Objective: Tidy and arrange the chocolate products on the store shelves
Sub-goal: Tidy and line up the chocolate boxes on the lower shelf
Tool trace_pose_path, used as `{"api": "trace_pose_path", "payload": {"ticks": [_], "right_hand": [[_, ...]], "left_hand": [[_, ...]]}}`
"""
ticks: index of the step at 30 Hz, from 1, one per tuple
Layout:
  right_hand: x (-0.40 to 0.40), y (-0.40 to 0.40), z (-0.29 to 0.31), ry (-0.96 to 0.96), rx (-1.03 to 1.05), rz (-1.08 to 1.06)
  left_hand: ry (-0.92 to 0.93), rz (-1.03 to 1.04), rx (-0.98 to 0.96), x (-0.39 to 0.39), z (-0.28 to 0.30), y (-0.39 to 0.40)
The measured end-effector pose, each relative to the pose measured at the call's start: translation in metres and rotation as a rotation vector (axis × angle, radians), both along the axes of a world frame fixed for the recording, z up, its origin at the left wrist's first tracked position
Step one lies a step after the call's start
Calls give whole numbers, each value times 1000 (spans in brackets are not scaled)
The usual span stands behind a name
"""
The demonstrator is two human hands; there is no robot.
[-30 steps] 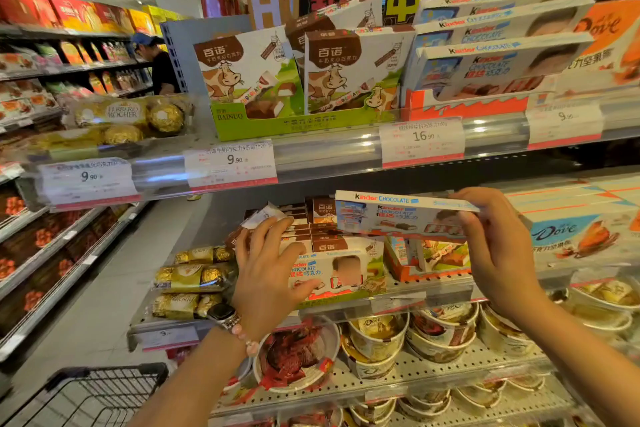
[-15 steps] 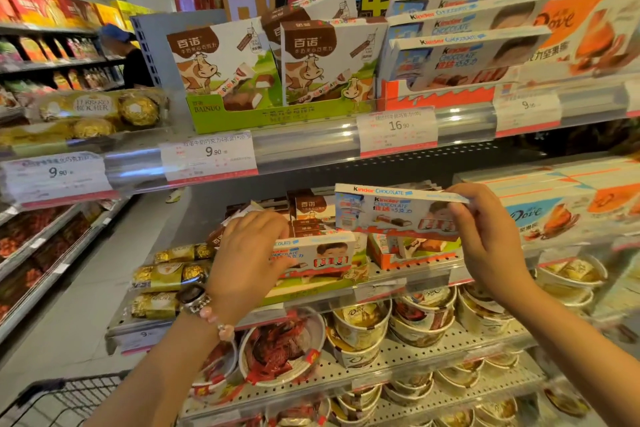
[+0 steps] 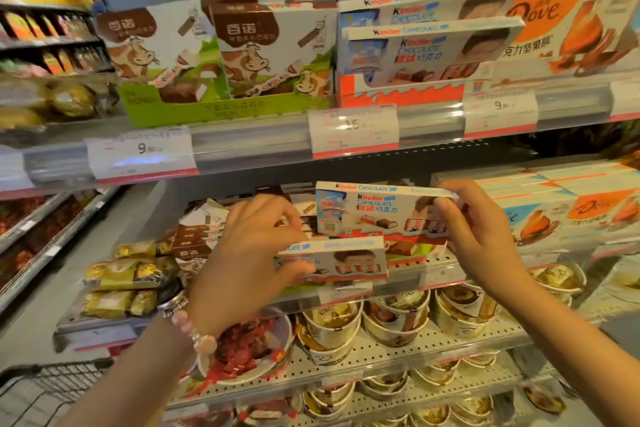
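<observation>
Supermarket shelving, middle grey metal shelf: left hand grips a small white Kinder chocolate box at its front edge. Right hand pinches a larger white Kinder box, raised just above.

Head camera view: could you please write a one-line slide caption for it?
Left hand grips a small Kinder box while right hand holds a larger Kinder box at the middle shelf.

Lower Kinder box before and left of upper Kinder box
</observation>
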State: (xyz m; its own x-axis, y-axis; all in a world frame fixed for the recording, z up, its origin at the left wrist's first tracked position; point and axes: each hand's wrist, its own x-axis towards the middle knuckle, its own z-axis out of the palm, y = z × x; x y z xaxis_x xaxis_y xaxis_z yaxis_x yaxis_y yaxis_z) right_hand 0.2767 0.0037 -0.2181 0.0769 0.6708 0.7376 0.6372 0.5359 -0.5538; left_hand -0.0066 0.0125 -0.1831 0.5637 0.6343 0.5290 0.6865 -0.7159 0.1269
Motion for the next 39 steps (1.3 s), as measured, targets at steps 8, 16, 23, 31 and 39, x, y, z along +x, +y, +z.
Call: {"api": "trace_pose_path", "payload": {"ticks": [8, 16, 23, 31, 39], "right_hand": [[32, 2, 2, -73, -26, 103], [40, 6, -24, -180, -94, 398], [47, 27, -5, -208, -330, 623], [41, 95, 22, -793, -481, 55], [37, 97, 15, -782, -580, 14]], "left_hand": [[20, -2, -32, 56, 1, 0], [136, -73, -159, 79, -22, 3], [-143, 44, -417, 79, -27, -5], [-106, 106, -382, 64, -27, -17], [-111, 67, -277, 38, -46, -22]]}}
